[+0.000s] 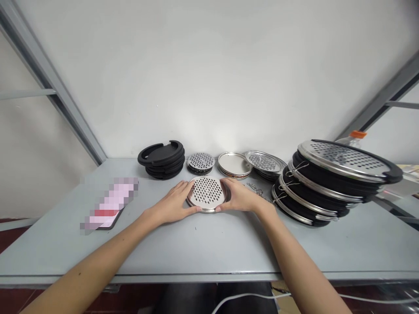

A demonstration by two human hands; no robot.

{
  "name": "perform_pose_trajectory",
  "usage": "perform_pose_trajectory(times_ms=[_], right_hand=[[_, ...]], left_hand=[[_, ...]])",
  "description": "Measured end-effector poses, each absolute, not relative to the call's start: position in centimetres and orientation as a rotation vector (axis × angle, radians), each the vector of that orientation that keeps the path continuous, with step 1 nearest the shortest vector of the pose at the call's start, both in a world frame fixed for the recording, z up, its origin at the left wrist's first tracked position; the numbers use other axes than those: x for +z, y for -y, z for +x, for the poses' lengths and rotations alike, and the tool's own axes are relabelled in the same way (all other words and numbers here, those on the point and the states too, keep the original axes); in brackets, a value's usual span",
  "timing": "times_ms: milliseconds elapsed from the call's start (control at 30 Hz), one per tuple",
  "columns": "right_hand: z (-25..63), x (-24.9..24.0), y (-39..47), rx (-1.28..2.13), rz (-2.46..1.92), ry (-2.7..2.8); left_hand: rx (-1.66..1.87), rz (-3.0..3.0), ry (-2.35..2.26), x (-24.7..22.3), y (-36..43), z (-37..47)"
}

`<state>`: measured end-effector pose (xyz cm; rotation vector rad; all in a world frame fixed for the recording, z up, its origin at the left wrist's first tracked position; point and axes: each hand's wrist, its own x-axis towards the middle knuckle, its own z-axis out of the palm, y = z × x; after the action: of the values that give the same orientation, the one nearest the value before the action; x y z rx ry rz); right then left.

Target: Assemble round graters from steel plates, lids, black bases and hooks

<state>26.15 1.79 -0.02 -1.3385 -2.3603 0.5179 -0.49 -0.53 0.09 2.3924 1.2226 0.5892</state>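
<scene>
A round perforated metal disc point(206, 191) in a shiny metal tray lies flat on the table in front of me. My left hand point(176, 201) grips its left side, thumb along the near rim and fingers around the far side. Opposite it, my right hand point(238, 196) grips the right side in the same way. Just behind stand a stack of perforated discs point(201, 161) and a stack of shallow metal trays point(233, 163). Small wire clips point(254, 189) lie right of my right hand.
Black round rings point(163, 155) are stacked at the back left. A phone point(113, 205), partly pixelated, lies on the left of the grey table point(196, 253). On the right, assembled black-and-metal discs point(327, 183) form a tall leaning stack, with an orange-capped bottle point(355, 138) behind. More perforated discs point(266, 162) sit beside it.
</scene>
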Motion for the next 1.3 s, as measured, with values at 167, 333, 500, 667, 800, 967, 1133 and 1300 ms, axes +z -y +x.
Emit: perform_pose_trajectory(times_ms=[167,333,500,667,800,967,1133,1300], right_hand=[[26.0,-0.3,-1.7,0.537,-1.284,2.377],[25.1,-0.7,-1.4,0.611,-1.25,2.391],[24.4,-1.1,-1.3,0.625,-1.222,2.388],[24.5,-1.4,-1.5,0.652,-1.201,2.355],[24.7,-1.6,-1.8,0.714,-1.206,2.334],[24.8,-1.5,-2.0,0.736,-1.213,2.341],[25.0,-1.3,-1.9,0.725,-1.199,2.401],[25.4,-0.8,-1.9,0.694,-1.199,2.365]], left_hand=[[0.389,2.425,-1.291,-0.5,0.4,-1.1],[0.358,2.464,-1.256,-0.7,0.3,-1.2],[0.341,2.468,-1.277,-0.9,0.3,-1.2],[0.365,2.461,-1.275,-1.4,0.3,-1.0],[0.352,2.457,-1.3,-1.3,0.6,-0.4],[0.324,2.43,-1.307,-0.9,0.8,0.1],[0.365,2.445,-1.296,-1.2,0.5,-0.2],[0.631,2.635,-1.162,-0.5,-0.1,-0.3]])
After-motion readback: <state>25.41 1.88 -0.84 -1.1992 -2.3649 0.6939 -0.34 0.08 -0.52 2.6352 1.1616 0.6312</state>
